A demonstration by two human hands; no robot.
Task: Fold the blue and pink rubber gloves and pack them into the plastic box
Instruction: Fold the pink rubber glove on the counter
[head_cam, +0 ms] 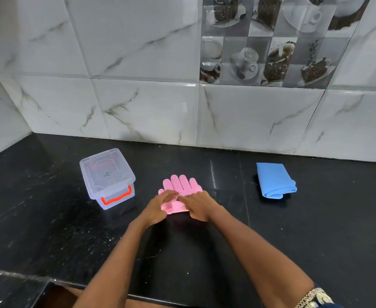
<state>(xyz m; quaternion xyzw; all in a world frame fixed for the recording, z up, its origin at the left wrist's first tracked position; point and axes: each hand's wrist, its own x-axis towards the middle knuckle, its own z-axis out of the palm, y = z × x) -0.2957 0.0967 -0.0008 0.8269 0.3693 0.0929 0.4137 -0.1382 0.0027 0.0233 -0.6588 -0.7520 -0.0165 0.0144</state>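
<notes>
Head view first: both hands work the pink gloves (182,185) at mid-table. Left hand (158,206) pinches the cuff end, fingers curled over the fold; right hand (199,206) presses down on it with fingers lying flat. Pink fingertips fan out toward the tiled wall (138,103). Plastic box (107,177) sits just left, lid on, orange latch (116,197) facing the near edge. Blue gloves (274,181) lie folded well apart on the right. Black table (49,218) runs open between all three and forward to its front edge.
</notes>
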